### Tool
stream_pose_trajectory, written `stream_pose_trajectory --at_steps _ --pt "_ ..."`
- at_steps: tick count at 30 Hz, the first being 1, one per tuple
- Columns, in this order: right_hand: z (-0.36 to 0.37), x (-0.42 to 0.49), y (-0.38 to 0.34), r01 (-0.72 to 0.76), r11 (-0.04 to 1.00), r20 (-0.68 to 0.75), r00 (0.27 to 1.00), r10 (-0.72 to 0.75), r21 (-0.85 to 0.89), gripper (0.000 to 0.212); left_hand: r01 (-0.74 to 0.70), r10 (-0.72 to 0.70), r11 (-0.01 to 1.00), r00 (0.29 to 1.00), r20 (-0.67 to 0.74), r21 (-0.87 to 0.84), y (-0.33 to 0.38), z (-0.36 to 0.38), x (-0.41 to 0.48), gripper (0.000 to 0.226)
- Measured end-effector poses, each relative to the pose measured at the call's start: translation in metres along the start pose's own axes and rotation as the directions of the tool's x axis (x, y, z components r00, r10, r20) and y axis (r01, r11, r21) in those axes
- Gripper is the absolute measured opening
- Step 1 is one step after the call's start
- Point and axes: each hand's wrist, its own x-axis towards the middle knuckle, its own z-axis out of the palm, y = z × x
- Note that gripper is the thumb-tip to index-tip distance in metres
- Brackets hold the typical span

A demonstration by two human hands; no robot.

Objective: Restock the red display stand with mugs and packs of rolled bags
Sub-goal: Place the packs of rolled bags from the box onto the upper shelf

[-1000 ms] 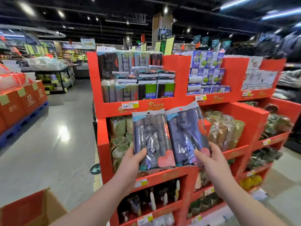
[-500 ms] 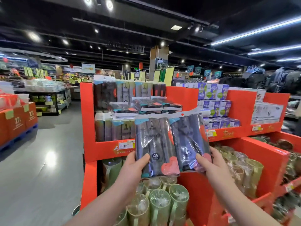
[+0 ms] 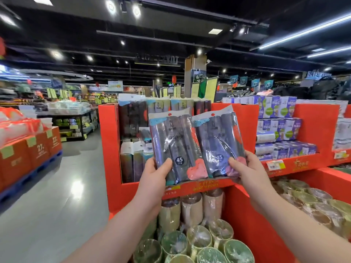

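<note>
I hold two clear packs of dark rolled bags upright in front of the red display stand [image 3: 112, 152]. My left hand [image 3: 154, 172] grips the bottom of the left pack [image 3: 173, 147], thumb across its front. My right hand [image 3: 245, 170] grips the lower right corner of the right pack [image 3: 216, 143]. Both packs sit level with the stand's top compartment, where more packs of rolled bags [image 3: 133, 118] stand and lie. Wrapped mugs [image 3: 197, 238] fill the tier below my forearms.
Purple-and-white boxes [image 3: 279, 130] fill the stand's next top compartment to the right, and more wrapped mugs [image 3: 307, 198] sit lower right. Orange cartons [image 3: 30, 149] on a blue pallet line the left side of the grey aisle floor [image 3: 57, 186]. Store shelving stands behind.
Both hands have lifted the two packs from the mug tier's height up to the top compartment, and my view has risen and moved closer to the stand.
</note>
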Motion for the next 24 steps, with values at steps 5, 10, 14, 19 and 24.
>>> stream_pose_trajectory --at_steps 5,10,14,19,24 --pt "0.014 0.040 -0.008 0.038 0.999 0.044 0.998 -0.038 -0.017 0.030 -0.079 0.082 0.996 0.992 -0.096 0.035 0.021 -0.010 0.031 0.021" --pt "0.023 0.075 -0.016 0.117 0.993 0.111 0.987 -0.119 0.022 0.016 -0.132 0.170 0.978 0.954 -0.248 0.160 0.043 -0.015 0.064 0.007" --pt "0.022 0.100 -0.016 0.107 0.992 0.124 0.986 -0.114 0.061 0.022 -0.164 0.236 0.954 0.927 -0.291 0.252 0.062 -0.007 0.091 0.050" --pt "0.013 0.123 -0.011 0.114 0.992 0.153 0.981 -0.122 0.061 0.025 -0.139 0.271 0.911 0.912 -0.309 0.389 0.062 0.008 0.127 0.055" --pt "0.014 0.139 -0.013 0.130 0.989 0.194 0.971 -0.142 0.075 0.023 -0.042 0.264 0.864 0.886 -0.381 0.501 0.058 0.014 0.152 0.048"
